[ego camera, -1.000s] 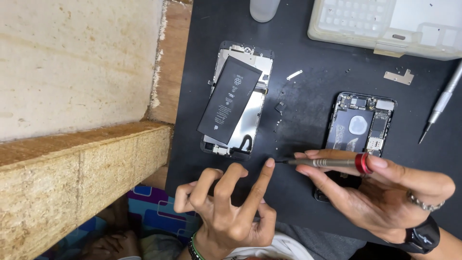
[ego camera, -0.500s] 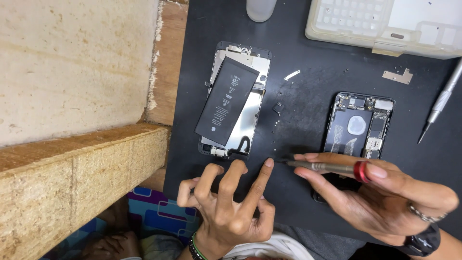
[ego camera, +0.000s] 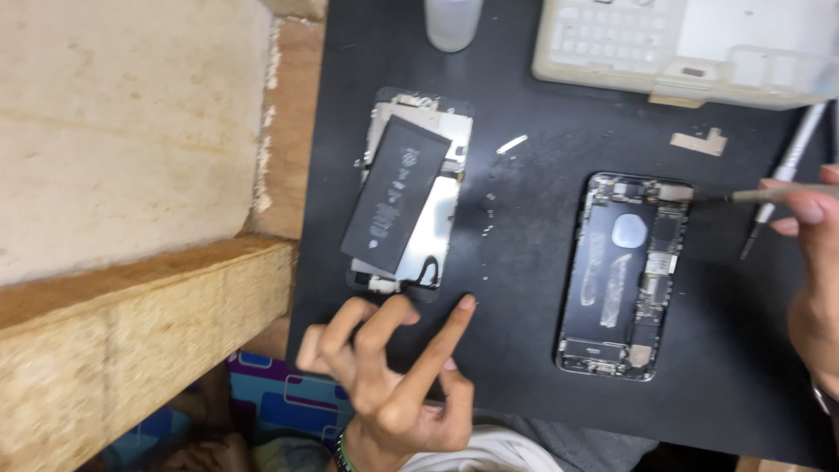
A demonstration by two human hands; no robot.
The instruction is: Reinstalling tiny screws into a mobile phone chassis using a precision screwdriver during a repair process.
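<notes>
Head view: right hand (ego camera: 817, 280) grips a screwdriver (ego camera: 769, 196) at the opened phone's (ego camera: 622, 275) far corner; left hand (ego camera: 398, 376), fingers spread, hovers near.

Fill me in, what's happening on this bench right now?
A person is working on an opened phone body lying on a black mat. The right hand holds a thin tool with its tip at the body's top right corner. The left hand hovers over the mat's near edge, index finger extended, holding nothing. A black battery lies askew on the separated screen assembly to the left.
</notes>
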